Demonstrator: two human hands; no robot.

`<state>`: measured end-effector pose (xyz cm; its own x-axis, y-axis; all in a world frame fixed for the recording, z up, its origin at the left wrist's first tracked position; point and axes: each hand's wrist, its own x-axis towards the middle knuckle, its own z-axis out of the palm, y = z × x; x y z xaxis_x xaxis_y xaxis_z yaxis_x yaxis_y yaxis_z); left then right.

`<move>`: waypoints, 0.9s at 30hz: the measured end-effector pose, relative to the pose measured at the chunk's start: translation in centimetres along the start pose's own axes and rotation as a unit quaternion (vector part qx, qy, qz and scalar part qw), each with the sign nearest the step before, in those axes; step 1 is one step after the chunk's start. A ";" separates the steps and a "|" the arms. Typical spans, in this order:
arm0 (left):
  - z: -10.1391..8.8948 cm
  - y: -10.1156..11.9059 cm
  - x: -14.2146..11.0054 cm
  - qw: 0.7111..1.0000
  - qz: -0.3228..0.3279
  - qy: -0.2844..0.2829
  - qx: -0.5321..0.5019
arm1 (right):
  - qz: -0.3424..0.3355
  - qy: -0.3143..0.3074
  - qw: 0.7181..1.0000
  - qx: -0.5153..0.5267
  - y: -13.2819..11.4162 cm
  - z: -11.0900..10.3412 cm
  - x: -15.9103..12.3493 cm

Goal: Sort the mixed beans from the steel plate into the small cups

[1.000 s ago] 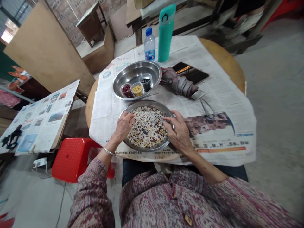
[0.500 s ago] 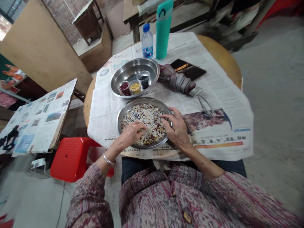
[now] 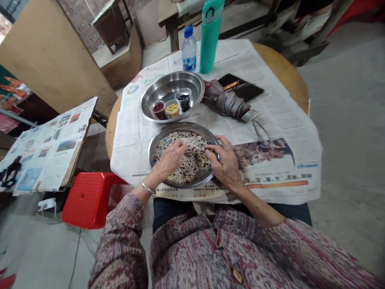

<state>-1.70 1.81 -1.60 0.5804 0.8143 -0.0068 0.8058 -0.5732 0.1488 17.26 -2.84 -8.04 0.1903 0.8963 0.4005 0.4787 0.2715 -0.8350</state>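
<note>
A steel bowl point(image 3: 155, 167) at the table's near edge holds mixed white grains and dark red, yellow and black beans point(image 3: 192, 164). My left hand point(image 3: 173, 157), with a silver bangle at its wrist, is over the mix, its fingers bent and pressed together. Whatever lies between those fingertips is hidden. At the bowl's right rim rests my right hand point(image 3: 225, 163), fingers apart and bent inward over the mix. Behind stands a larger steel basin point(image 3: 150, 90) with three clear cups: one of red beans point(image 3: 159, 109), one of yellow beans point(image 3: 173, 110), one of black beans point(image 3: 183, 100).
Newspaper point(image 3: 279, 120) covers the round table. A water bottle point(image 3: 189, 50), a green flask point(image 3: 211, 38), a dark phone or tablet point(image 3: 240, 86) and a folded umbrella point(image 3: 227, 100) stand or lie beyond the bowls. To the left are a red stool point(image 3: 86, 198) and another newspaper-covered table point(image 3: 51, 144).
My left hand has moved forward and slightly right across the mix, and the surface there looks stirred. My right hand stays at the rim. The view has shifted slightly.
</note>
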 end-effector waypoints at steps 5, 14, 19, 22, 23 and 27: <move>-2.6 -0.5 -3.8 0.991 -0.127 -0.013 0.047 | -0.003 0.005 1.000 0.004 -0.1 0.0 0.0; -0.7 1.8 -4.2 0.989 -0.051 -0.061 -0.126 | -0.011 0.009 1.000 0.000 0.1 0.1 -0.1; 0.7 1.8 0.4 0.991 -0.020 0.024 -0.132 | -0.011 0.012 1.000 -0.002 0.1 0.1 -0.1; 0.3 1.0 2.1 0.994 -0.048 0.072 -0.069 | -0.006 0.009 1.000 0.001 0.1 0.1 -0.1; 0.1 0.7 2.3 0.994 -0.065 0.082 -0.043 | -0.005 0.007 1.000 0.002 0.0 0.1 -0.1; 0.1 0.8 2.8 0.988 -0.128 0.080 0.010 | 0.002 0.005 1.000 0.007 -0.1 0.1 0.0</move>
<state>0.58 3.59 -1.58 0.3325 0.9360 0.1154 0.9270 -0.3469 0.1426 17.17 -2.82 -8.00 0.2012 0.8934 0.4017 0.4664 0.2733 -0.8413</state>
